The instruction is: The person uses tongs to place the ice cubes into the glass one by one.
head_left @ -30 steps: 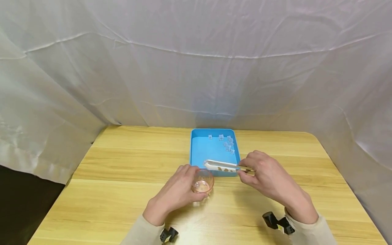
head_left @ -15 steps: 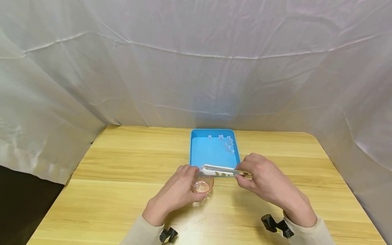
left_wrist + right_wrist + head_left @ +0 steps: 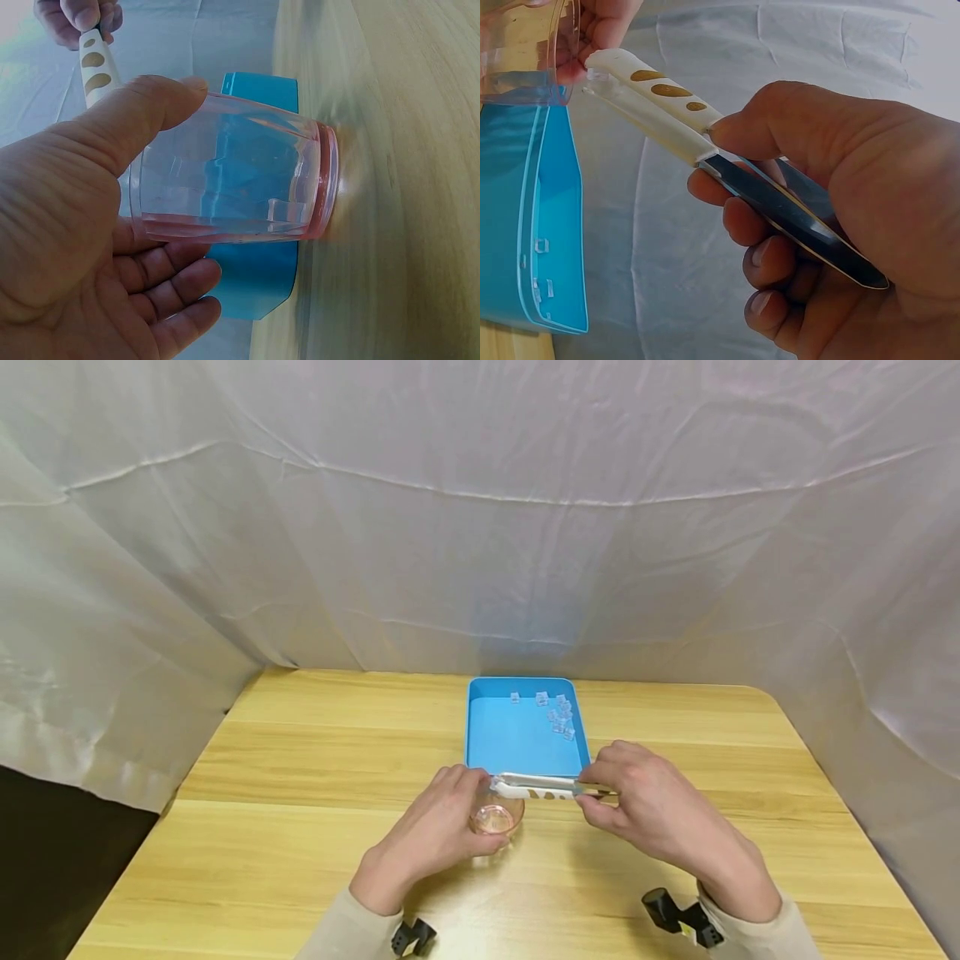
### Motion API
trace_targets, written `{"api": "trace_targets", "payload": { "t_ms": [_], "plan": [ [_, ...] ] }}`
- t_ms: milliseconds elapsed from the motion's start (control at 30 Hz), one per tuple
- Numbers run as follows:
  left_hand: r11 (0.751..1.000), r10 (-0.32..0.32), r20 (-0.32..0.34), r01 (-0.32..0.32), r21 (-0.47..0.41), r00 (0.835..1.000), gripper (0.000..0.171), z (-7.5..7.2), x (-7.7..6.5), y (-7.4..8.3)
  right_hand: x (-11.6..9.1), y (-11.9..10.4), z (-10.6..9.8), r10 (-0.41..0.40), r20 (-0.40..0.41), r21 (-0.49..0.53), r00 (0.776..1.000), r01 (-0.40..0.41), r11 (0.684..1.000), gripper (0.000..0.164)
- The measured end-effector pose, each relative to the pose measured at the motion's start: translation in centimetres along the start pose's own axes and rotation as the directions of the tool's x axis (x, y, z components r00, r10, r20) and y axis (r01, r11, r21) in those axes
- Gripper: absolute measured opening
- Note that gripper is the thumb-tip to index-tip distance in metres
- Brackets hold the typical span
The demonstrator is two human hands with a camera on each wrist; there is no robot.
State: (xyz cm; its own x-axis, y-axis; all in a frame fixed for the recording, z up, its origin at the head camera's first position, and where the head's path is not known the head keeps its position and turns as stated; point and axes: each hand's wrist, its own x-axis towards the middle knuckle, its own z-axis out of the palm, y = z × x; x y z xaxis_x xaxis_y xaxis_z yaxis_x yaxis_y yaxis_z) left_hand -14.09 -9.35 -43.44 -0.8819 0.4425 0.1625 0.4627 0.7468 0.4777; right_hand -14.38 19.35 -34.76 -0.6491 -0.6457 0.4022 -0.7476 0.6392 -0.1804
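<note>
My left hand (image 3: 435,827) holds a clear, pink-tinted plastic cup (image 3: 497,818) on the table, thumb on one side and fingers on the other. One small clear cube (image 3: 285,214) shows near the cup's bottom in the left wrist view. Tongs with white, gold-spotted ends (image 3: 656,94) and metal handles are pinched in my right hand (image 3: 645,793). Between their tips sits another clear cube (image 3: 597,74), right over the cup's rim. Behind the cup lies a shallow blue tray (image 3: 495,735), with several clear cubes (image 3: 558,723) toward its far right side.
The wooden table (image 3: 300,760) carries the cup and tray. A pale cloth curtain (image 3: 480,543) rises behind its back edge and along the sides. Black wrist cameras (image 3: 682,917) stick out below both hands.
My right hand has brought the tongs slightly left and nearer, from above the tray's front edge to over the cup's rim. The left hand and cup have stayed in place.
</note>
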Motion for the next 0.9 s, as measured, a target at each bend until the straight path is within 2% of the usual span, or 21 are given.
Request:
{"api": "trace_targets", "payload": {
  "t_ms": [433,900],
  "plan": [
    [1.0,-0.011,0.009,0.011,-0.009,1.0,0.076,-0.02,-0.01,0.06,0.07,-0.18,-0.08,0.023,0.031,-0.006,0.999,-0.023,1.0,0.007],
    [1.0,-0.005,0.0,0.005,-0.003,1.0,0.074,-0.06,-0.03,0.22,0.06,-0.17,-0.13,0.052,0.027,0.001,0.998,-0.052,0.999,0.008]
  ]
}}
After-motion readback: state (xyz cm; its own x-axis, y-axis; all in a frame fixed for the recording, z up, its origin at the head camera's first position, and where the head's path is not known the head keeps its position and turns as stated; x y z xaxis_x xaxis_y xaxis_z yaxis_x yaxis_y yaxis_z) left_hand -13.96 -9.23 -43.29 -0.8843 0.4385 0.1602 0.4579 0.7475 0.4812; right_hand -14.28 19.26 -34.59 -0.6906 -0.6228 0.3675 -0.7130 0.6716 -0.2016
